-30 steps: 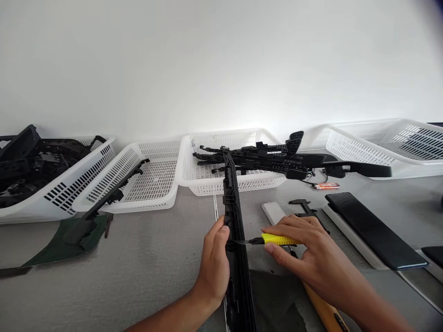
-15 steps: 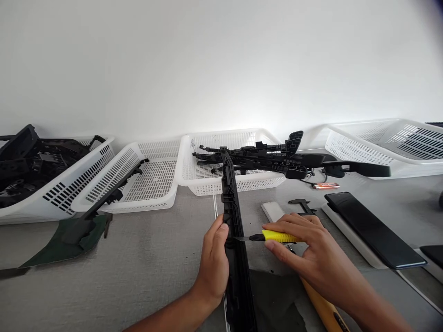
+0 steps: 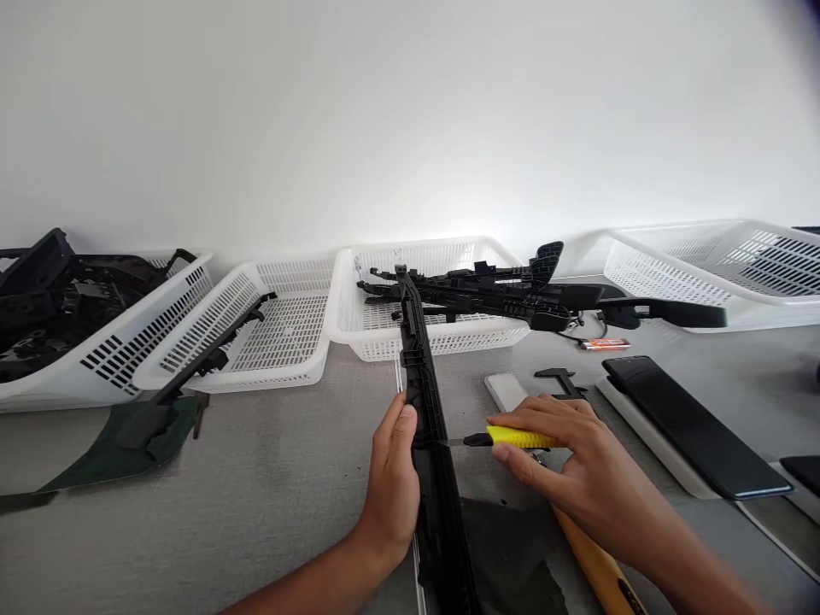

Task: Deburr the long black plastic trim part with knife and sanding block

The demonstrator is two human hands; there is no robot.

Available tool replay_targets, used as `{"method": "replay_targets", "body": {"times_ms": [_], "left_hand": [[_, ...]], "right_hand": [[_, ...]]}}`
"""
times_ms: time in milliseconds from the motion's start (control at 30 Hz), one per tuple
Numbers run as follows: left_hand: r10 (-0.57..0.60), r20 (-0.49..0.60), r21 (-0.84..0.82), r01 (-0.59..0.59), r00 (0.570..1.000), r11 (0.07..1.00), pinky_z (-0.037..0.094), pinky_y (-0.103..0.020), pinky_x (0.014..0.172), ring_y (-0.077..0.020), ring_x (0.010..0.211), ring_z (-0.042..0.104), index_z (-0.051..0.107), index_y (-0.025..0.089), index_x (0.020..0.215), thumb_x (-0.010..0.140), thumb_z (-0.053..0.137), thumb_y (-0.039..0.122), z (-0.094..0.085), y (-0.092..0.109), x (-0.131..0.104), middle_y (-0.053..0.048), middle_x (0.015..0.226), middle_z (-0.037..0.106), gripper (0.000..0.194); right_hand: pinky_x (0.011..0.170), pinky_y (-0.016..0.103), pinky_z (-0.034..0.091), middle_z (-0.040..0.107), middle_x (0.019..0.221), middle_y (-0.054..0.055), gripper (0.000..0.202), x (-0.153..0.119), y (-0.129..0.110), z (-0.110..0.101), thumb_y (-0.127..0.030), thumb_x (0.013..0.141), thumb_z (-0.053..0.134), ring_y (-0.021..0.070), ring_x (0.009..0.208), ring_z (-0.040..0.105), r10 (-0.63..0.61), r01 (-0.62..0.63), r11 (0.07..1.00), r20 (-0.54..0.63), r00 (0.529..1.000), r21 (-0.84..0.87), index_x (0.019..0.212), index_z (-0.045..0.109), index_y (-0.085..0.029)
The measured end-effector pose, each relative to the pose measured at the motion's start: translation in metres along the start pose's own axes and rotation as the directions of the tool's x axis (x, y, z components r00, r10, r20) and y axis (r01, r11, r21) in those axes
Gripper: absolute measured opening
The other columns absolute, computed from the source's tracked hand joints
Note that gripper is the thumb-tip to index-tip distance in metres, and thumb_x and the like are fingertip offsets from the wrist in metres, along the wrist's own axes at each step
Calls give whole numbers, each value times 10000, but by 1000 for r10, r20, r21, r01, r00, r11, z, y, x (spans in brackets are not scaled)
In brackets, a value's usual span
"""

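A long black plastic strip (image 3: 430,401) with ribs and clips stands out lengthwise in front of me, its far end over the middle basket. My left hand (image 3: 392,478) is wrapped round its left side, thumb near the ribbed channel. In my right hand (image 3: 570,453) is a yellow-handled knife (image 3: 522,437), held between thumb and fingers. Its thin blade points left, and the tip is at the right edge of the strip; whether it touches is hard to tell.
White baskets line the wall: a left one (image 3: 154,329) with black parts, one (image 3: 307,371) with a strip leaning in, a middle one (image 3: 377,346) under several strips, a right one (image 3: 717,312). Phone (image 3: 692,418), caliper (image 3: 560,382), green cloth (image 3: 137,444) and orange tool (image 3: 595,564) lie about.
The far end of the strip has swung slightly left, and my left hand has shifted a little left with it. The blade tip now lies nearer the strip's right edge.
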State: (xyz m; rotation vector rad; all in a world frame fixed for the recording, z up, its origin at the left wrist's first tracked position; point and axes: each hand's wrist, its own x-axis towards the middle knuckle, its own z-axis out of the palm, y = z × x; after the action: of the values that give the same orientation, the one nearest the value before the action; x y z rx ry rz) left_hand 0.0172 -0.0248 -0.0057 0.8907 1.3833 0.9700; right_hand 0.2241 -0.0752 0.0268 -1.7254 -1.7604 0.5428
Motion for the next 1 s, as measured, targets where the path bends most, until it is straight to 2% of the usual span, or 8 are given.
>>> {"method": "replay_targets", "body": {"times_ms": [267, 500, 667, 833, 933, 1000], "left_hand": [[-22, 39, -12, 23, 999, 1000, 379, -411, 1272, -272, 1550, 437, 657, 268, 1414, 1038, 562, 491, 1, 1, 0, -43, 1619, 552, 447], [58, 201, -41, -51, 978, 998, 425, -454, 1217, -351, 1490, 493, 731, 207, 1306, 993, 580, 615, 0, 2, -1, -112, 1521, 637, 536], [53, 286, -58, -38, 957, 998, 436, -439, 1197, -348, 1481, 500, 747, 199, 1268, 992, 559, 624, -1, 6, -2, -113, 1482, 666, 541], [48, 283, -56, -33, 958, 998, 400, -423, 1218, -344, 1504, 472, 730, 203, 1296, 986, 571, 626, -1, 5, -4, -105, 1527, 633, 548], [-10, 234, -56, 23, 972, 998, 410, -385, 1201, -327, 1513, 457, 713, 237, 1306, 955, 618, 657, -2, 2, -5, -82, 1558, 604, 555], [-30, 209, -64, 44, 978, 997, 446, -345, 1148, -303, 1464, 504, 708, 260, 1279, 936, 638, 680, -3, 1, -5, -64, 1524, 627, 546]], "right_hand": [[946, 455, 378, 766, 1048, -3, 221, -1, -1, 2, -521, 952, 701, 286, 1035, 677, -15, 16, 999, -38, 999, 31, 1029, 810, -345], [950, 457, 371, 756, 1067, -12, 253, -2, 3, 6, -559, 962, 690, 280, 1039, 678, -29, 29, 1000, -80, 996, 1, 1080, 797, -362], [962, 470, 364, 753, 1085, -12, 295, -1, 6, 10, -612, 965, 672, 295, 1076, 671, -44, 38, 999, -167, 985, -40, 1130, 783, -394], [954, 472, 371, 755, 1087, 6, 317, -1, 6, 11, -617, 972, 659, 302, 1082, 665, -54, 44, 997, -169, 984, -63, 1142, 782, -380], [950, 470, 379, 761, 1071, 14, 339, -1, 4, 10, -630, 968, 653, 300, 1064, 671, -30, 25, 999, -116, 993, -43, 1109, 798, -357], [949, 465, 387, 762, 1061, 18, 355, -1, 2, 8, -630, 973, 640, 293, 1049, 675, 0, -1, 1000, -65, 998, -23, 1104, 805, -345]]}}
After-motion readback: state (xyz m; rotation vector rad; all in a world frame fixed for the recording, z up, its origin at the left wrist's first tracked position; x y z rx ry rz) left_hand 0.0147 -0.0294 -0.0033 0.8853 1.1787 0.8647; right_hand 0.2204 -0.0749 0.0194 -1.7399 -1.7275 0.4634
